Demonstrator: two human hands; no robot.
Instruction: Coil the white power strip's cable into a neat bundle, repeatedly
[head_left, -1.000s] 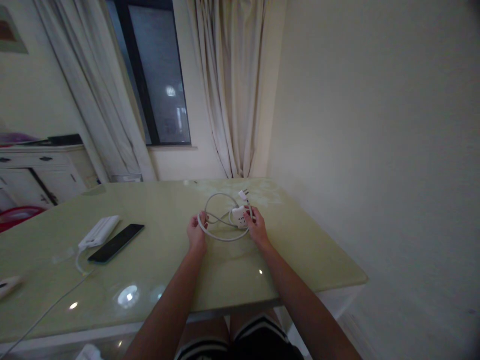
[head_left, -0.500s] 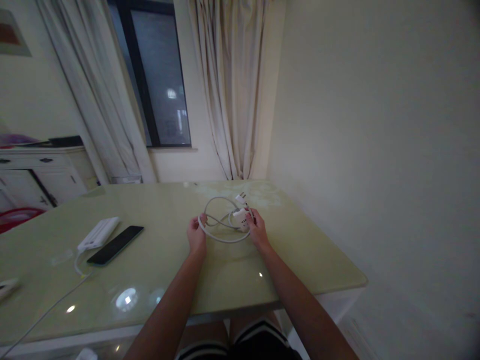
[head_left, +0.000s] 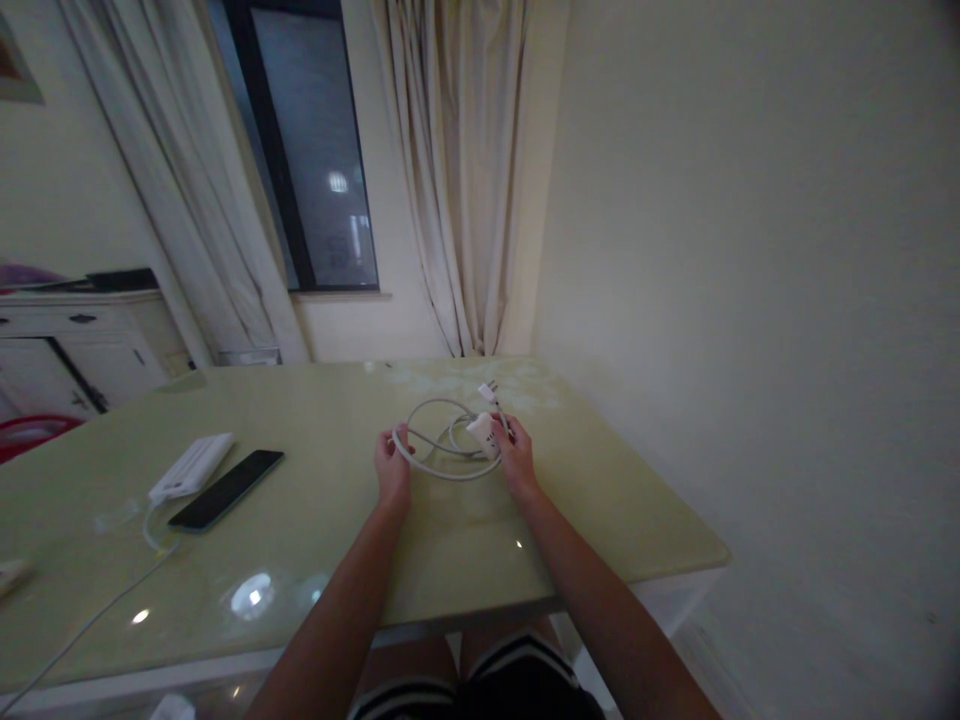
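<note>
Between my hands, above the table, is a white power strip with its pale cord in loose loops. My right hand grips the power strip by its right side, together with part of the cord. The cord's plug sticks up just beyond that hand, prongs pointing away. On the left, my left hand is closed around the outer bend of the cord loop. Some of the fingers on both hands are hidden behind what they hold.
A black phone lies left on the glossy green table, beside a white power bank with a cable running off the near left edge. A wall stands to the right, curtains behind.
The plug has tilted slightly to the right. The cord loop has risen a little at its near side. Both hands keep their hold, and the whole view has shifted slightly.
</note>
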